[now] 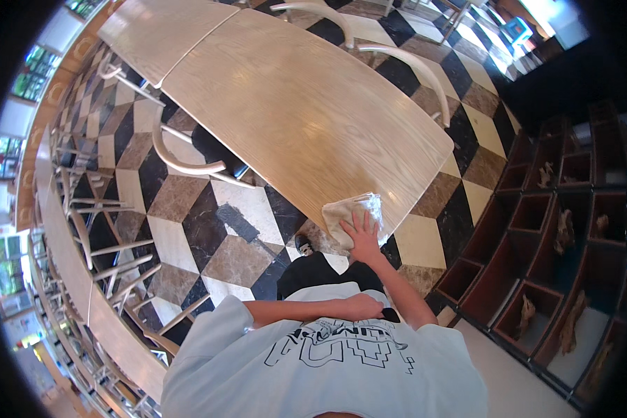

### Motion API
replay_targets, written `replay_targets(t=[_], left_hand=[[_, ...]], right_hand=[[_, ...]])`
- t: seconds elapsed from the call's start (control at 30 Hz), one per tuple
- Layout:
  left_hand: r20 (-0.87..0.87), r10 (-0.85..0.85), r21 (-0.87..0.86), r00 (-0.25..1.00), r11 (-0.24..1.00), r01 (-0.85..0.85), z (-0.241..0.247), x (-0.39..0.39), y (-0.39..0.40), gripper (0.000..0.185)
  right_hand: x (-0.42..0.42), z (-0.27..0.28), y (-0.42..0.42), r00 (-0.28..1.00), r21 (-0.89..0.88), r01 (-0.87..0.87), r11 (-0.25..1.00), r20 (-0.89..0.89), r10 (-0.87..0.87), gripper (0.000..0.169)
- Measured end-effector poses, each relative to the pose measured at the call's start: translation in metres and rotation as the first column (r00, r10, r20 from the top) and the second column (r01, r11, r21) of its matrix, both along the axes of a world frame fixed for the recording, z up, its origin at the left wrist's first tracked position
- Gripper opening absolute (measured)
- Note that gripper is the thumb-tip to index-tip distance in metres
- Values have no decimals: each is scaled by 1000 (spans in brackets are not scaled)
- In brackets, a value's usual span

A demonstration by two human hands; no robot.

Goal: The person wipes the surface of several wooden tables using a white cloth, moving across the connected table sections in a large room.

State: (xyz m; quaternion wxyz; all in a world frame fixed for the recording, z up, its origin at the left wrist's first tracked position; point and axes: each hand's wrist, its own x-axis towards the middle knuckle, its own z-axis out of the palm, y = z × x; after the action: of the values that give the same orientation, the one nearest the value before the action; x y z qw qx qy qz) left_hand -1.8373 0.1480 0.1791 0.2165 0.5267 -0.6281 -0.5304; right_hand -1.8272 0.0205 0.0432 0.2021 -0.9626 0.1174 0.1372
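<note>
My right hand (363, 237) lies spread on a folded pale cloth (339, 213), pressing it against the near right corner of a light wood-grain table (313, 115). The fingers are apart on top of the cloth, whose far edge looks white and ruffled. My left hand (363, 307) rests against my waist at the front of the white printed shirt, away from the table. Its fingers are curled, and whether anything is in them cannot be seen.
Curved-back wooden chairs stand along the table's left side (188, 166) and far right side (413, 60). A dark compartment shelf (533, 230) with driftwood-like pieces is at the right. More tables and chairs line the left. A grey flat mop head (237, 222) lies on the patterned tile floor.
</note>
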Motion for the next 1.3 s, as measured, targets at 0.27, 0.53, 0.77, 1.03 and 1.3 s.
replay_targets(t=[0.27,0.53,0.77,1.03,1.3], left_hand=[[49,-148,-56,988,987,151,-15,1,14,29],[298,726,-287,620,687,-667,-131,187,43,53],[483,485,-299,729,874,-383,-165,172,-5,85],[357,417,-272,836,903,-334,-159,91,-38,97],[657,470,-396,590,880,-262,-161,203,-98,97]], right_hand=[[-7,-3,26,996,-94,90,992,8,-89,89],[56,-22,52,925,-37,353,935,164,-342,87],[39,-33,34,924,31,316,948,217,-315,84],[-47,-32,-1,910,-49,391,919,172,-378,71],[94,-51,-63,878,-34,376,926,333,-344,87]])
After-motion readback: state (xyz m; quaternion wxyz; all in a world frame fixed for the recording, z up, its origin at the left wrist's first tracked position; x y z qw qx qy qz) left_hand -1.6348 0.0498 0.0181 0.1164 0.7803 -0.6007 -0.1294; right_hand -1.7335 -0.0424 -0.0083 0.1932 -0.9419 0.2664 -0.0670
